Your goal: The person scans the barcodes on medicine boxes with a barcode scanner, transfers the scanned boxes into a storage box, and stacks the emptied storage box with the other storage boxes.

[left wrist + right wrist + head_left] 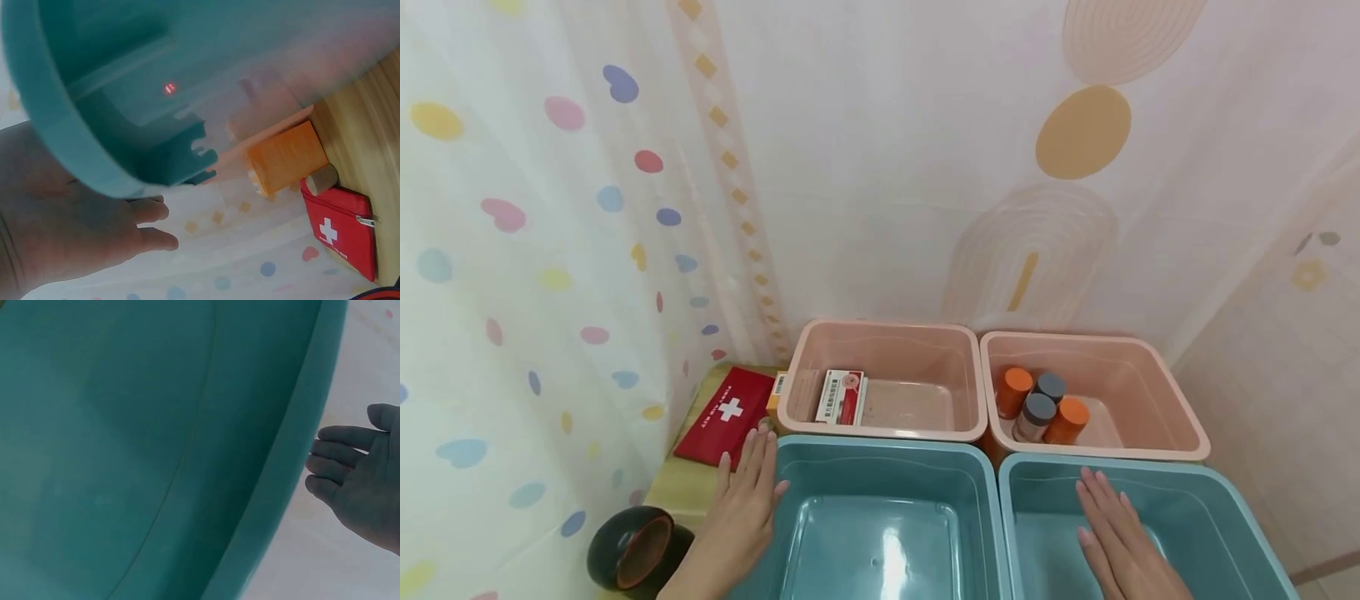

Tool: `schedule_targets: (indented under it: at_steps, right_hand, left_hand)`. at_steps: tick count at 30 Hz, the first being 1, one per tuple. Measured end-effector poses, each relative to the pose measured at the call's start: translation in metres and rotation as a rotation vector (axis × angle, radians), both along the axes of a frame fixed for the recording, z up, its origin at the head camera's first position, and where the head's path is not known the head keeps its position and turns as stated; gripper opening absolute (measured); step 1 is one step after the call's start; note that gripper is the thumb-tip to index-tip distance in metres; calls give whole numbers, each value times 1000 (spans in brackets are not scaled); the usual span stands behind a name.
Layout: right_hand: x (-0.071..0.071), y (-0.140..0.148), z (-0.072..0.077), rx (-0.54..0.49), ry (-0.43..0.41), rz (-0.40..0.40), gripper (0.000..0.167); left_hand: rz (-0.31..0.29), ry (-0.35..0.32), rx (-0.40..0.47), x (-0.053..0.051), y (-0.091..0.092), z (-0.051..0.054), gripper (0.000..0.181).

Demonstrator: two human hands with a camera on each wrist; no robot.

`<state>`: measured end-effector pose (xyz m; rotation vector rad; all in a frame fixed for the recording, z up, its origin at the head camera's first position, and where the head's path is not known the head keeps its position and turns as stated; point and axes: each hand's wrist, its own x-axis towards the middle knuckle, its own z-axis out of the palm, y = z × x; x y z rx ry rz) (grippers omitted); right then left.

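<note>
In the head view my left hand (739,515) is held with straight fingers over the left edge of the left teal bin (880,450), close to a red first aid pouch (730,414). My right hand (1123,542) hovers above the right teal bin (1206,483), its fingers extended. Neither hand holds anything. The left wrist view shows the pouch (342,225) with its white cross and zipper, beside an orange box (287,157) and a small brown cylinder (322,179). A teal bin wall (275,469) fills much of the right wrist view, with the right hand (362,478) beyond it.
Behind stand two pink bins: the left (925,404) contains white-and-red medicine boxes (841,397), the right (1135,408) several bottles with orange and grey caps (1039,407). A dark round bowl (625,550) is at the lower left. A patterned curtain (880,167) hangs behind everything.
</note>
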<state>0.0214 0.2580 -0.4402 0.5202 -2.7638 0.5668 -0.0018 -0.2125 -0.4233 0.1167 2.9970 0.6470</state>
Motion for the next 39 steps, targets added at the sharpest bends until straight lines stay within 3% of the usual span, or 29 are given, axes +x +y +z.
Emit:
schedule_targets:
  at_steps: [6,10,14,18,22,26,30,37,39]
  right_hand:
    - [-4,4,1,-39,159,64,54]
    - [-6,9,-6,-61,132,93,77]
    - [-5,15,-14,60,89,18,93]
    - [-2,20,-21,195,54,-107,104]
    - [1,23,-30,233,38,-186,109]
    - [2,23,-32,231,34,-206,107]
    - [-1,21,-29,229,-14,-199,105]
    - [-10,18,-23,176,-271,-169,106]
    - [-14,15,-22,154,-299,-150,106]
  left_hand:
    - [-23,19,-33,-4,7,1,91]
    - [-33,-17,-43,-6,10,1,91]
    - [-33,-50,-77,-7,12,-2,95]
    - [-16,-58,-126,-6,15,-7,105]
    - [16,-61,-155,-5,16,-10,109]
    - [23,-61,-171,-4,15,-12,109]
    - [25,-47,-172,-4,14,-11,108]
    - [47,-85,-168,-9,13,-11,108]
    - [54,-77,-156,-10,12,-14,108]
